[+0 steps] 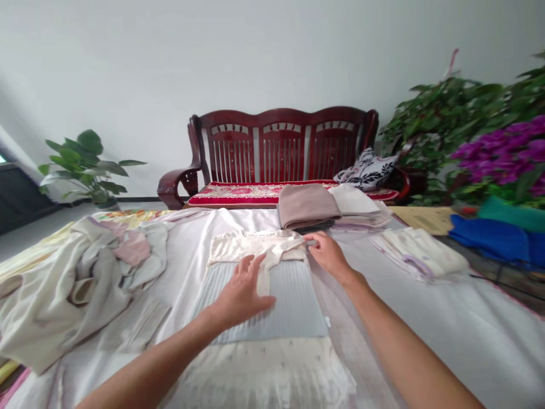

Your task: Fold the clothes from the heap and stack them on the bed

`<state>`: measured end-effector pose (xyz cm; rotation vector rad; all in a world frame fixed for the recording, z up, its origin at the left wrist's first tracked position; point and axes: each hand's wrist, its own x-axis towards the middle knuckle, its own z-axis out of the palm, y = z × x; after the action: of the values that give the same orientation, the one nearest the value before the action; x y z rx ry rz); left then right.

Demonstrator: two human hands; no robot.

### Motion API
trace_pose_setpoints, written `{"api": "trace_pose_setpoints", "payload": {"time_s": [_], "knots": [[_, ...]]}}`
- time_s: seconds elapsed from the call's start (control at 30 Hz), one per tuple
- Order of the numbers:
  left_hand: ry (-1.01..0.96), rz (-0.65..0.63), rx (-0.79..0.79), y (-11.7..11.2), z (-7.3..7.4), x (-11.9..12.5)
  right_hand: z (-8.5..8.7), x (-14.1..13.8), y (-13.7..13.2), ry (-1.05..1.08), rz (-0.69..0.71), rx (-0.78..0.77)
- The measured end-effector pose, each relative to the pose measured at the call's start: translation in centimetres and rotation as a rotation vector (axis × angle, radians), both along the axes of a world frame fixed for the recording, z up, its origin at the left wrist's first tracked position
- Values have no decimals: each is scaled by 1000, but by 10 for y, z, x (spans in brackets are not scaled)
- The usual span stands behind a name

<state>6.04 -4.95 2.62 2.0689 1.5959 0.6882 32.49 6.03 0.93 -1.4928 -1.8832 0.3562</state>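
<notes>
A small garment lies flat in front of me, with a cream, faintly printed top (234, 245), a pale blue ribbed middle (293, 292) and a cream printed lower part (264, 363). Whether these are one piece or layers, I cannot tell. A cream sleeve (279, 250) is folded across the upper part. My right hand (330, 255) has its thumb and forefinger at the sleeve's outer end and appears to pinch it. Over the ribbed part, my left hand (243, 289) is open, fingers spread and thumb out to the right.
Crumpled clothes (89, 278) lie on the left of the white sheet (481, 335). Folded brown cloth (309, 205) and white cloth (353, 200) sit behind the garment. A folded cream cloth (426, 253) is at right. Beyond stands a wooden bench (283, 145), with plants (87, 167) at left.
</notes>
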Motion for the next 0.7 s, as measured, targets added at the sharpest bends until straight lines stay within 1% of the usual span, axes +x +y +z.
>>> {"api": "trace_pose_setpoints", "payload": {"time_s": [0.07, 0.1, 0.17, 0.23, 0.27, 0.3, 0.33, 0.43, 0.47, 0.5, 0.53, 0.57, 0.63, 0.7], "knots": [[186, -28, 57, -12, -4, 3, 0, -5, 1, -54, 26, 9], [244, -38, 64, -16, -5, 2, 0, -8, 3, -68, 43, 13], [296, -65, 66, -18, -6, -3, -1, -12, 7, -82, 83, 36], [266, -67, 77, -12, -5, -12, -2, -15, 13, -65, 115, 38], [214, -38, 77, -6, -4, -18, -1, -16, 17, -46, 121, 22], [129, 19, 69, 2, -2, -25, -1, -17, 21, -24, 115, -4], [1, 96, 53, 12, -1, -32, -1, -18, 25, -2, 98, -33], [-542, 393, -87, 44, 6, -53, 0, -21, 38, 31, 28, -81], [-681, 468, -136, 54, 8, -60, -1, -22, 42, 33, 8, -89], [-770, 519, -180, 63, 10, -66, -1, -22, 44, 33, -7, -100], [-813, 552, -218, 71, 11, -71, -3, -22, 47, 32, -18, -111], [-815, 565, -252, 77, 11, -75, -4, -22, 48, 30, -26, -124], [-719, 537, -277, 86, 10, -79, -8, -22, 49, 37, -31, -157], [-563, 496, -247, 92, 6, -79, -12, -21, 49, 60, -35, -181]]}}
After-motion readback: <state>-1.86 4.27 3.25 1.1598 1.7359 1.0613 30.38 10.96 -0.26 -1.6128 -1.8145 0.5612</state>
